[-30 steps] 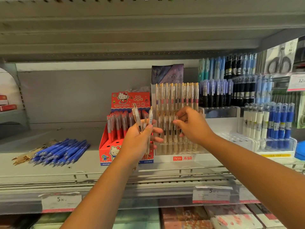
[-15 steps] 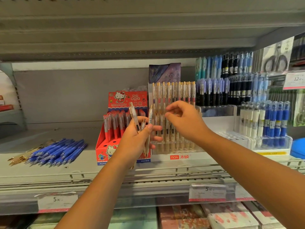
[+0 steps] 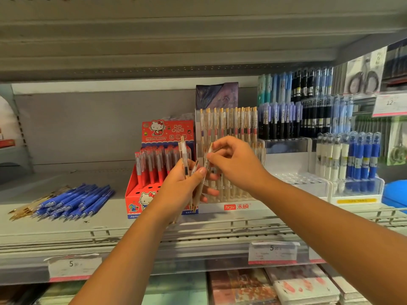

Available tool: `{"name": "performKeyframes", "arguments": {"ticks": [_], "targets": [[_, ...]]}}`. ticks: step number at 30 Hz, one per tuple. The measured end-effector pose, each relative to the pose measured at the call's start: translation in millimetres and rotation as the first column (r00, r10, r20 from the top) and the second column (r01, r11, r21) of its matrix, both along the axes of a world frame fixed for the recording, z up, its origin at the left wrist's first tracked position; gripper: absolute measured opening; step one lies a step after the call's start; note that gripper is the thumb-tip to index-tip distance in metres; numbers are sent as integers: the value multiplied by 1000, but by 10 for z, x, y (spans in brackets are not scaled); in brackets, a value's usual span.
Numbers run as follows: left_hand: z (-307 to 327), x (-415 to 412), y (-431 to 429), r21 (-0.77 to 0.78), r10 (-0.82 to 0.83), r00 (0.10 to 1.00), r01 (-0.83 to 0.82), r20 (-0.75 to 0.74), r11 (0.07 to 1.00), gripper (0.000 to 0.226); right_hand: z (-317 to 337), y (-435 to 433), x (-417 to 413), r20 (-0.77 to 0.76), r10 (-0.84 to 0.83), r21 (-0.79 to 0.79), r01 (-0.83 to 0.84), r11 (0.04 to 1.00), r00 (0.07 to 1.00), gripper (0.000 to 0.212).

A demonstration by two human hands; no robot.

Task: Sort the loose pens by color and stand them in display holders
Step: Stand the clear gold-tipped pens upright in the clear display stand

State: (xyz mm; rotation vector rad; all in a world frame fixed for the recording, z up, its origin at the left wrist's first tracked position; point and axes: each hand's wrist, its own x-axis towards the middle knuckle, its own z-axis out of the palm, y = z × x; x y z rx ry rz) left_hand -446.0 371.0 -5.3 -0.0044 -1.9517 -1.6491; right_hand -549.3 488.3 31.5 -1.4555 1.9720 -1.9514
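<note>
My left hand [image 3: 184, 187] grips a small bunch of clear, gold-tipped pens [image 3: 184, 158] upright in front of the shelf. My right hand [image 3: 236, 164] pinches one clear gold pen [image 3: 208, 155] at the top of that bunch. Just behind both hands stands the clear tiered display holder [image 3: 235, 206] filled with matching clear gold pens. A loose pile of blue pens [image 3: 74, 201] lies flat on the shelf at the left, with some gold pens [image 3: 22, 211] beside it.
A red cartoon-cat display box [image 3: 137, 199] of red pens stands left of the clear holder. Racks of blue, black and white pens [image 3: 350, 159] fill the right. A wire rail [image 3: 220, 227] with price tags runs along the shelf's front edge.
My right hand drew back from the clear holder toward the bunch in my left hand and now pinches a pen there. The left hand stayed almost still.
</note>
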Motion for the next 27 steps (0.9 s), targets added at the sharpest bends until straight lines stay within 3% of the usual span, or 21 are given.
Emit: {"name": "performKeyframes", "arguments": {"ticks": [6, 14, 18, 23, 27], "targets": [[-12, -31, -25, -29, 112, 993, -113, -22, 993, 19, 72, 132, -160, 19, -66, -35, 66, 997, 998, 17], [18, 4, -19, -31, 150, 978, -156, -145, 987, 34, 150, 280, -514, -88, -314, -90, 306, 948, 945, 16], [13, -8, -36, -39, 191, 975, -197, -117, 980, 28, 110, 278, -617, -111, -376, -109, 365, 925, 920, 14], [21, -15, -59, 62, 155, 985, -151, -71, 987, 20, 21, 239, -680, -161, -395, -81, 387, 919, 905, 17], [22, -39, -57, 105, 141, 989, -136, -43, 985, 25, -18, 192, -689, -202, -385, -58, 381, 923, 901, 17]]}}
